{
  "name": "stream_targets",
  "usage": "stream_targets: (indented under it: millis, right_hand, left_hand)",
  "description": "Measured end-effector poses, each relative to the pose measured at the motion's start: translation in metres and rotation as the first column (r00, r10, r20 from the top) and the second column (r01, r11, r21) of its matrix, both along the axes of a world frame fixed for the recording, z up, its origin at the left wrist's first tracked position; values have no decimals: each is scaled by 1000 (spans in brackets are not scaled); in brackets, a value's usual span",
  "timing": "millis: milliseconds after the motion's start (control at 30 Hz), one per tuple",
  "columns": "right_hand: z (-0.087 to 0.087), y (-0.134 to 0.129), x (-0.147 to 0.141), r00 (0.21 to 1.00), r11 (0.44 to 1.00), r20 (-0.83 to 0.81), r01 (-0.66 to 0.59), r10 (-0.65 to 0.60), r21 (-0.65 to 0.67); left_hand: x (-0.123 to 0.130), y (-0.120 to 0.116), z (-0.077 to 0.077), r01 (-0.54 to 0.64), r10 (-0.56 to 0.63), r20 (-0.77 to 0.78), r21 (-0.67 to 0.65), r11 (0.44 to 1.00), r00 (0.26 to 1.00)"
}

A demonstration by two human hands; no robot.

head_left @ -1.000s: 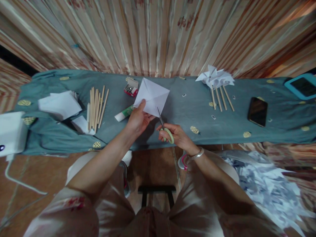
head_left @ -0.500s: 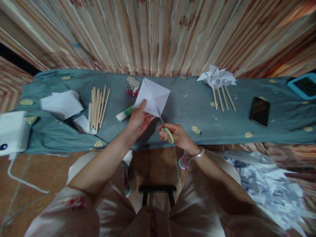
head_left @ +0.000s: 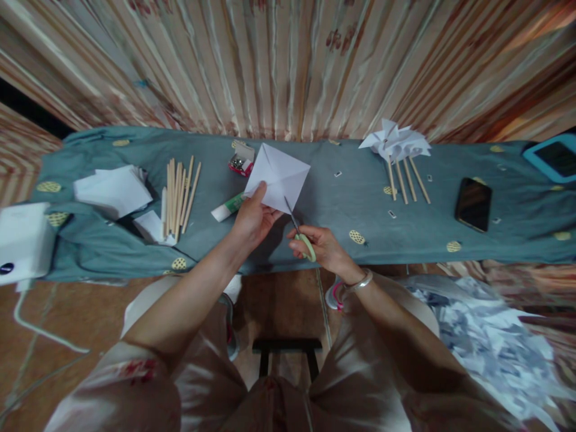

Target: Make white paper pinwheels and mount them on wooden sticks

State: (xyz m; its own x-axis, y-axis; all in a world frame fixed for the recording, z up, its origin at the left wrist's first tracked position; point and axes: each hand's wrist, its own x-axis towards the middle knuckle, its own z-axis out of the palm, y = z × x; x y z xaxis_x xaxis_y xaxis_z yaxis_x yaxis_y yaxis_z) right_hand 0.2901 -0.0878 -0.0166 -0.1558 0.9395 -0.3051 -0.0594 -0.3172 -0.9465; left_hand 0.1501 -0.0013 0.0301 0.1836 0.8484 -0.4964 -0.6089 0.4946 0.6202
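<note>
A square sheet of white paper (head_left: 283,174) with crease lines is held up over the table by my left hand (head_left: 254,219), thumb on top and fingers underneath. My right hand (head_left: 319,246) grips scissors (head_left: 306,245) by their pale green handles. Their blades reach onto the paper near its lower corner, pointing up and left toward the middle. Just behind my left hand lie a green and white glue stick (head_left: 228,207) and a small open red box (head_left: 242,161) with metal bits inside.
Wooden sticks (head_left: 180,195) and a stack of white paper (head_left: 114,191) lie at left, beside a white device (head_left: 24,243). Paper pinwheels (head_left: 396,144) on sticks, a black phone (head_left: 474,204) and a blue-framed device (head_left: 555,159) are at right. Paper scraps (head_left: 495,342) fill a bag below.
The scissors have shifted very slightly, their tip a little farther left on the paper. My left hand and the sheet stay almost in the same place.
</note>
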Motion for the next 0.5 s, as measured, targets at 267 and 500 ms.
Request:
stream_targets:
  millis: [267, 500]
  right_hand:
    - [4, 0, 0, 999, 999, 49, -9, 6, 47]
    - [4, 1, -1, 999, 999, 37, -5, 4, 37]
  left_hand:
    - [0, -2, -4, 24, -25, 17, 7, 1000, 1000]
    - [1, -3, -8, 35, -36, 42, 34, 999, 998]
